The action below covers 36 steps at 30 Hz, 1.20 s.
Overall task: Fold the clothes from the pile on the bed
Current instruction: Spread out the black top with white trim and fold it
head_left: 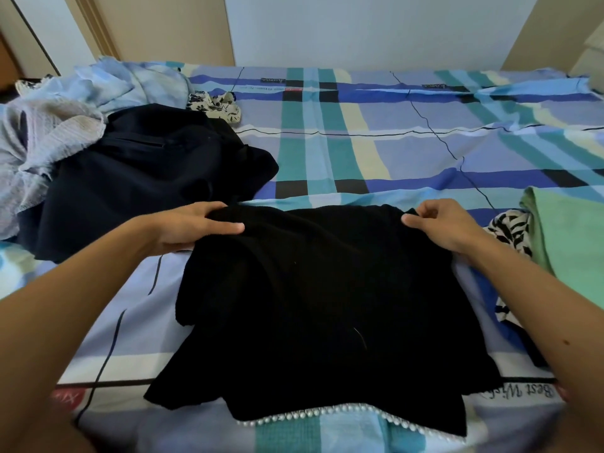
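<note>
Progress, I judge, early: left hand [196, 228] and right hand [447, 225] each pinch far edge of black top [327, 305]; green garment [568, 243] folded, pile [98, 152] unfolded.

Both bare forearms reach forward, the left from 8 o'clock, the right from 4 o'clock. The left hand [196, 227] grips the 12 o'clock edge of the top [327, 289], thumb laid flat. The right hand [445, 224] pinches its 1 o'clock corner.

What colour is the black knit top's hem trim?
White pearl-like beads edge the black knit top; head view.
</note>
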### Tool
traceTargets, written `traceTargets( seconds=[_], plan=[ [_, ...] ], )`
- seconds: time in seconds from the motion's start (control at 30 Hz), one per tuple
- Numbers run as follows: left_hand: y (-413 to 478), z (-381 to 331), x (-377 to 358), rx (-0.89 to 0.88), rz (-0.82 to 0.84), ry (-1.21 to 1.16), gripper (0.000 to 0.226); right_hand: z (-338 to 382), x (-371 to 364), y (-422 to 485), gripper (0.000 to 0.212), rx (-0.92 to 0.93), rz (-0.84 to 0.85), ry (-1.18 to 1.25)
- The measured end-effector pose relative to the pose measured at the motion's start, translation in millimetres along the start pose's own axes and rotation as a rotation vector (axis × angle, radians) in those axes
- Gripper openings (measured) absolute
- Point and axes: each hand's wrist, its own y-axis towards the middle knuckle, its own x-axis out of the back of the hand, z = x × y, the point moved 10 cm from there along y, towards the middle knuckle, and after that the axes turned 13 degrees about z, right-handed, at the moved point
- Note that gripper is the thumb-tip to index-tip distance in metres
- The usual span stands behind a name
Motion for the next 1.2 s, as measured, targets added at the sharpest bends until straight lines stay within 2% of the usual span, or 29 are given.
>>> traceTargets(
  seconds=[0.07,0.1,0.2,0.23,0.3,0.37,0.4,0.47,0.53,0.57,0.63,0.67,0.77,0.83,0.9,1.0,1.03,1.1,1.2],
  plan=[
    [-1.7,3.1,-0.9,0.006,0.066,-0.032,0.065,2.3,15.6,-2.8,0.037,0.021,-0.162,-0.022],
    [-3.6,3.7,4.6,0.020,0.025,-0.015,0.069,1.1,21.7,-4.2,0.035,0.018,-0.228,-0.020],
    [-12.6,1.5,39.9,0.089,-0.299,0.152,0.058,-0.9,26.5,-7.9,0.028,-0.011,-0.305,-0.061],
    [-14.5,1.7,46.3,0.105,-0.354,0.159,0.055,2.7,26.9,-10.2,0.024,-0.006,-0.322,-0.098],
    [-13.0,2.6,40.2,0.128,-0.320,0.116,0.054,31.4,30.7,-27.1,0.019,0.080,-0.390,-0.149],
    [-13.1,0.6,26.7,0.156,-0.265,0.156,0.050,90.1,27.0,-62.1,0.023,0.307,-0.461,-0.095],
    [-13.4,-3.7,22.3,0.154,-0.269,0.175,0.048,126.8,16.0,-85.1,0.022,0.454,-0.446,-0.044],
    [-18.7,-10.8,21.0,0.127,-0.335,0.145,0.043,198.0,-46.0,-137.1,0.020,0.728,-0.202,-0.016],
    [-24.2,-16.2,22.7,0.081,-0.404,0.097,0.038,239.6,-135.5,-188.7,0.033,0.883,0.078,-0.277],
    [-26.3,-16.6,22.3,0.068,-0.419,0.090,0.035,246.8,-174.9,-206.4,0.043,0.921,0.140,-0.468],
    [-26.1,-14.7,17.5,0.050,-0.416,0.094,0.030,242.0,-217.6,-213.8,0.053,0.866,0.141,-0.744],
    [-26.9,-11.8,15.5,0.036,-0.417,0.100,0.025,237.2,-223.8,-209.5,0.047,0.825,0.122,-0.788],
    [-24.3,-14.7,12.7,-0.028,-0.461,0.083,0.019,227.4,-214.0,-197.3,0.017,0.794,0.088,-0.772],
    [-21.9,-11.1,15.9,-0.050,-0.489,0.000,0.028,225.4,-208.1,-196.2,0.009,0.812,0.121,-0.668],
    [-16.1,-6.0,16.0,-0.049,-0.468,-0.130,0.027,226.1,-200.5,-196.4,0.012,0.833,0.233,-0.442],
    [-6.7,-5.2,12.0,-0.090,-0.422,-0.287,0.009,230.3,-198.0,-203.8,0.019,0.894,0.462,-0.077],
    [-5.3,-5.7,11.3,-0.098,-0.423,-0.308,0.004,229.7,-201.6,-205.0,0.020,0.885,0.490,-0.058],
    [-2.8,-4.1,10.1,-0.071,-0.411,-0.331,0.010,223.1,-209.9,-199.9,0.020,0.819,0.404,-0.169],
    [-2.3,-0.9,1.8,0.046,-0.277,-0.315,0.030,212.4,-225.0,-187.2,0.049,0.632,0.255,-0.428]
  ],
)
